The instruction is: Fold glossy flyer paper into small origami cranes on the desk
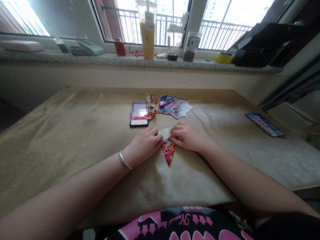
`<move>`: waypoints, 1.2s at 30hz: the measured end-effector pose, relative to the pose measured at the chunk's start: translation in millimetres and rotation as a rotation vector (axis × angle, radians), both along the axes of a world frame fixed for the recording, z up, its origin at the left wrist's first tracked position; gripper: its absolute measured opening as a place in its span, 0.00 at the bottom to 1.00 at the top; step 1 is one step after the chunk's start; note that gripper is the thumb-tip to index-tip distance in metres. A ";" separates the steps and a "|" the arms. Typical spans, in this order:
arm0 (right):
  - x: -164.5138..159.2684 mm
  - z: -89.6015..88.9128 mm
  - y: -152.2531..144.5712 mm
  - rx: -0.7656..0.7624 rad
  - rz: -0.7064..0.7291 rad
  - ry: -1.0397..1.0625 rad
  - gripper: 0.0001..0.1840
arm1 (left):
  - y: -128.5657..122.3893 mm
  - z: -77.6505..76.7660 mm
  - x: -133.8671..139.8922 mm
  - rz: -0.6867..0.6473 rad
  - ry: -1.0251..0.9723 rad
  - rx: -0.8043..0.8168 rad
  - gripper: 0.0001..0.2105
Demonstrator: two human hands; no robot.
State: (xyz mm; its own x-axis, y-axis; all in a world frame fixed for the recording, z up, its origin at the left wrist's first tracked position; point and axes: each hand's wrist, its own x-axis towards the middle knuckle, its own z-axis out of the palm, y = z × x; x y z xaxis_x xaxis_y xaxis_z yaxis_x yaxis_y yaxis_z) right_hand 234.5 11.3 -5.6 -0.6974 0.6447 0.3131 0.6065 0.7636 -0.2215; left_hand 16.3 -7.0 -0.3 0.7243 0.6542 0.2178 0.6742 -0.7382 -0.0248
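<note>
Between my two hands lies a piece of folded paper point(169, 151), printed red with pictures, its pointed end toward me and a white part at the far end. My left hand point(147, 142), with a silver bracelet point(124, 160) at the wrist, pinches its left side, fingers curled. On the opposite side my right hand point(186, 136) has its fingers closed on the paper's right edge. The fingertips hide both side edges. Just beyond the hands are a phone point(139, 122) and folded red-and-white paper pieces point(152, 99).
A fanned stack of printed blue sheets point(175, 107) lies beyond my hands, and another blue printed sheet point(265, 124) at the table's right. On the granite windowsill point(100, 60) stand a tall cup of yellow drink point(147, 40), other containers and yellow tape point(223, 57).
</note>
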 end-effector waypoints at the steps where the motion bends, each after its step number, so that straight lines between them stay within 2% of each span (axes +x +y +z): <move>1: 0.1 0.2 0.1 0.001 -0.003 -0.005 0.08 | -0.2 0.0 0.1 -0.003 -0.006 0.001 0.11; 11: 2.1 6.2 -0.9 -0.012 -0.014 -0.072 0.09 | 0.5 1.4 1.7 -0.041 -0.009 -0.009 0.11; 36: 20.7 16.8 -1.5 -0.149 0.068 -0.101 0.07 | -1.4 3.2 3.3 -0.003 0.035 0.009 0.12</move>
